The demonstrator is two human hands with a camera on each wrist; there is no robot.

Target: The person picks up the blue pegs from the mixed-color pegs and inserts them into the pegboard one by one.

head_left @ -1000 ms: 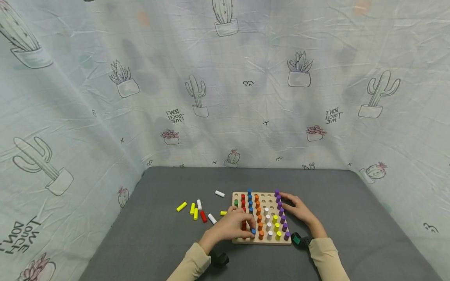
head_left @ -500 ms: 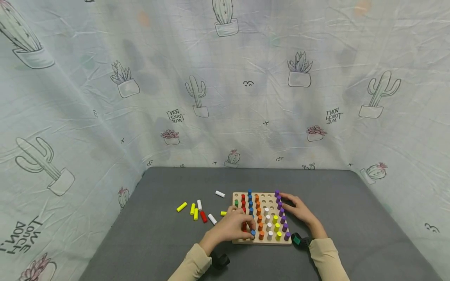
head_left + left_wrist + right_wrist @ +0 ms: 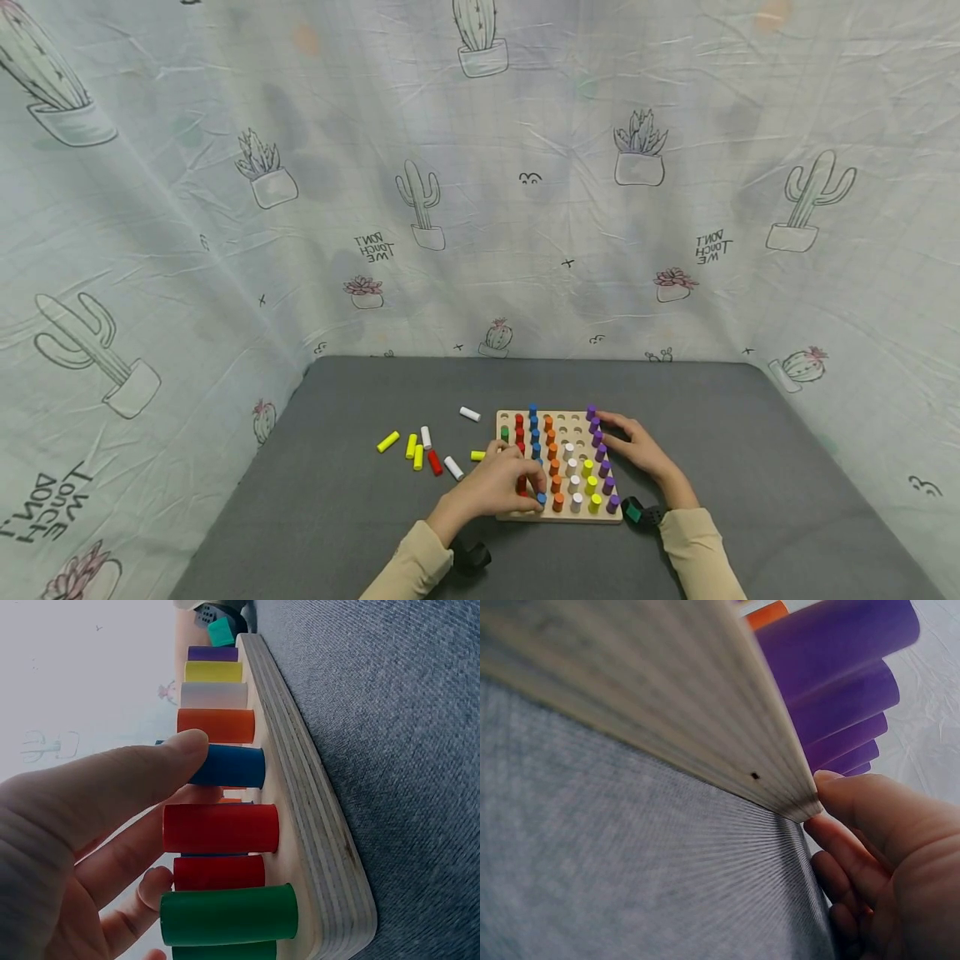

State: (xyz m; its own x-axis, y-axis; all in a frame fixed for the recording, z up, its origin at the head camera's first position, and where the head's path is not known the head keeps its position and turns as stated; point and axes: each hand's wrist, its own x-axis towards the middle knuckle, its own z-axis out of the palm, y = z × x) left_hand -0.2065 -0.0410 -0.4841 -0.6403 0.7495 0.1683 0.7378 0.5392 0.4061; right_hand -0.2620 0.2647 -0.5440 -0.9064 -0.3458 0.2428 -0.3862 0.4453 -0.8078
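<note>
A wooden pegboard (image 3: 564, 518) lies on the grey table with rows of coloured pegs upright in its holes. My left hand (image 3: 495, 483) reaches over the board's left side and pinches a blue peg (image 3: 232, 766) in the near row. The peg's base meets the board face, between a red peg (image 3: 221, 828) and an orange peg (image 3: 216, 725). Fingers of this hand hide part of the red and green columns in the head view. At the right edge, beside the purple pegs (image 3: 840, 649), my right hand (image 3: 907, 847) holds the board's side with thumb and forefinger.
Loose yellow pegs (image 3: 387, 442), white pegs (image 3: 469, 413) and a red peg (image 3: 434, 462) lie left of the board. Some holes (image 3: 562, 431) in the board's far part have no pegs. A printed curtain (image 3: 525, 208) hangs behind the table.
The blue peg in my left hand has sunk slightly towards the board, and the left fingers have shifted a little with it. My right hand has stayed in place.
</note>
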